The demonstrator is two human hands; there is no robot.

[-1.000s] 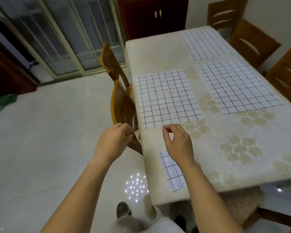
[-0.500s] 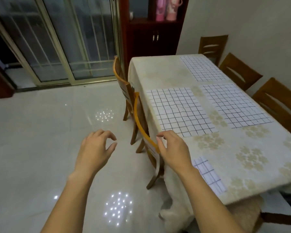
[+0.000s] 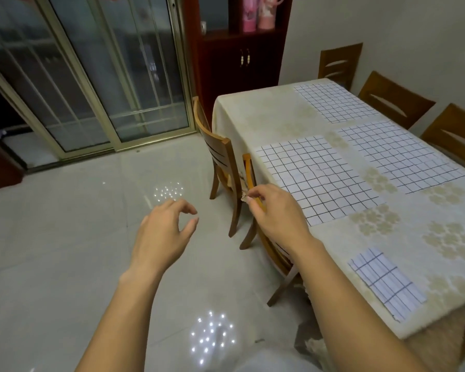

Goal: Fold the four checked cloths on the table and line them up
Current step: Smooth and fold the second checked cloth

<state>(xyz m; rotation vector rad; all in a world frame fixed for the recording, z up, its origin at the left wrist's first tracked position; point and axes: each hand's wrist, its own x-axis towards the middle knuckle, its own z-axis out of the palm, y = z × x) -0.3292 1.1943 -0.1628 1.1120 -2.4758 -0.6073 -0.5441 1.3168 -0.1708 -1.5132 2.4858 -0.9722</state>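
Both hands have been drawn off the table (image 3: 253, 114) since a second ago, when they were held at the near edge of the near cloth (image 3: 317, 178). The left hand (image 3: 164, 232) is now seen over the floor (image 3: 65, 224), and the right hand (image 3: 277, 216) over the top rail of the chair (image 3: 249, 170) at the table's left side. Since half a second ago only small shifts can be made out, the right hand being found a little higher in the view. The cloths have not been moved.

Four white cloths with thin dark checks are laid on the cream, flower-patterned table cover. Three are spread flat: the near cloth by the left edge, the right cloth (image 3: 403, 157) beside it and apart from it, and the far cloth (image 3: 333, 106) beyond that. The folded cloth (image 3: 387, 283) is seen as a narrow strip near the table's near edge, well apart from the others and touched by neither hand.

The left hand's fingers are loosely curled with a gap left between thumb and forefinger, and nothing is held. The right hand's fingers are curled downward at the chair rail; whether the rail is gripped cannot be told.

Behind the table a dark cabinet (image 3: 239, 63) is seen, with two pink flasks (image 3: 249, 14) kept on its open shelf.
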